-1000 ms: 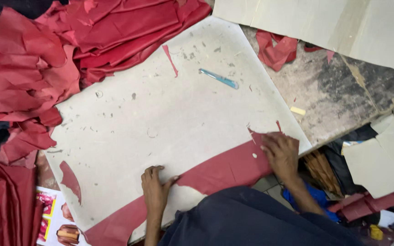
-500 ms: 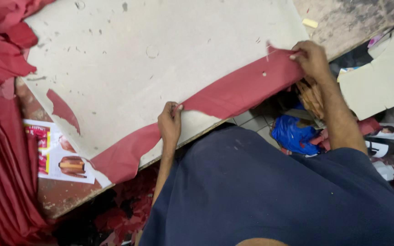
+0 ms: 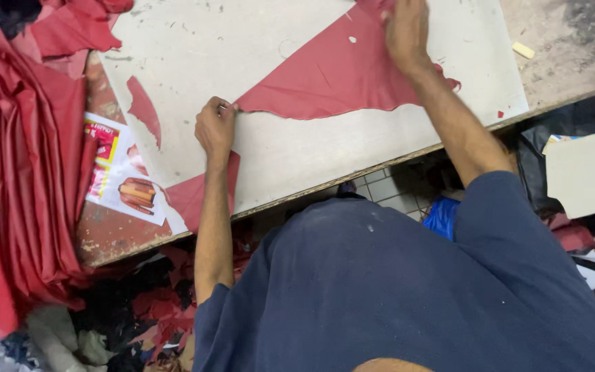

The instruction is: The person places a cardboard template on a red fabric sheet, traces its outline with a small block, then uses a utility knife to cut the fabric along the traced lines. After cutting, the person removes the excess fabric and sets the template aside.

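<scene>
My left hand [image 3: 215,129] pinches the pointed near corner of the red leather piece [image 3: 325,77], fingers closed tight on its tip, knuckles resting on the pale cutting board [image 3: 297,148]. My right hand [image 3: 406,31] is up at the far end of the same piece, fingers closed over its upper edge near the top of the view; the exact grip there is blurred, but the hand is bunched on the leather, not spread flat. The red leather piece lies flat on the board between my two hands, a wide triangle with a wavy lower edge running out to the right under my forearm.

A second red strip [image 3: 197,196] hangs off the near edge of the board just below my left wrist. A small red scrap [image 3: 144,110] lies on the board to the left of that hand. Beyond it, a printed paper sheet [image 3: 122,172] sits on the worn bench [image 3: 115,238]. A heap of folded red leather [image 3: 22,158] piles up along the left side. A small yellow chalk block [image 3: 523,49] rests on the bench at the upper right, well apart from my hands.
</scene>
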A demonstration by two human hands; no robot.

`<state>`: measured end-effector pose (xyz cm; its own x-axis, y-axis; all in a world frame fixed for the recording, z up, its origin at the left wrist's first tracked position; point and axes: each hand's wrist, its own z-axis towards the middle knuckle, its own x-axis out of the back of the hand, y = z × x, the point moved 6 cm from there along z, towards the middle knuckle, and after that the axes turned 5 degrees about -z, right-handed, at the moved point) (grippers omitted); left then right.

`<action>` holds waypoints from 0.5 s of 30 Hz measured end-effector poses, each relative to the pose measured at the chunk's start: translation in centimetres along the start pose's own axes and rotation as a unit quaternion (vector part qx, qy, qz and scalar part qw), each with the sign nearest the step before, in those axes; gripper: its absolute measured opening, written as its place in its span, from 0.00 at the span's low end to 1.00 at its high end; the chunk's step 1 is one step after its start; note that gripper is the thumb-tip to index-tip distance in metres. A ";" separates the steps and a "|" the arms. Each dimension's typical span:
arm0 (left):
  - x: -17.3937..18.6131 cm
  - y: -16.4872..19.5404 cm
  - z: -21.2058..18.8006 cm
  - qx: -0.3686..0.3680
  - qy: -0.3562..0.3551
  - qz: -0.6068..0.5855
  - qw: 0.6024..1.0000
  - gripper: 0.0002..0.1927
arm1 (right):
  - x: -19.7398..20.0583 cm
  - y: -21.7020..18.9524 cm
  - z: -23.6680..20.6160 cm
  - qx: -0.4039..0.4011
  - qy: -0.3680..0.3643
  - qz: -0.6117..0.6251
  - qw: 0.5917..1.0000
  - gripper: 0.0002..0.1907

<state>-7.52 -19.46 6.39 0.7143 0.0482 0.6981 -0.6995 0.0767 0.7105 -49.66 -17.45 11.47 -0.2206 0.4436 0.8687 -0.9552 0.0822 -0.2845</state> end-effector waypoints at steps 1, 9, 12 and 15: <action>0.3 -0.7 -0.5 -0.028 0.002 0.008 1.000 0.13 | -0.1 -2.7 -2.2 0.077 0.029 0.038 0.996 0.28; 5.3 -5.5 -7.9 -0.119 0.063 0.124 0.983 0.13 | -1.1 4.0 -11.6 -0.086 -0.106 -0.041 0.990 0.38; 5.5 -6.0 -7.5 0.034 -0.022 -0.019 0.999 0.13 | 0.8 8.8 -12.7 -0.195 -0.053 -0.030 0.979 0.28; 4.6 -1.1 -4.9 0.038 -0.040 -0.209 0.976 0.15 | -0.4 7.7 -12.8 -0.281 -0.114 0.098 0.948 0.22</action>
<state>-3.38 -14.45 8.42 0.9361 -0.0486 0.3484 -0.3489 -0.0014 0.9372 -54.36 -5.54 3.73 -0.4814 0.3000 0.8236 -0.6495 0.5088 -0.5650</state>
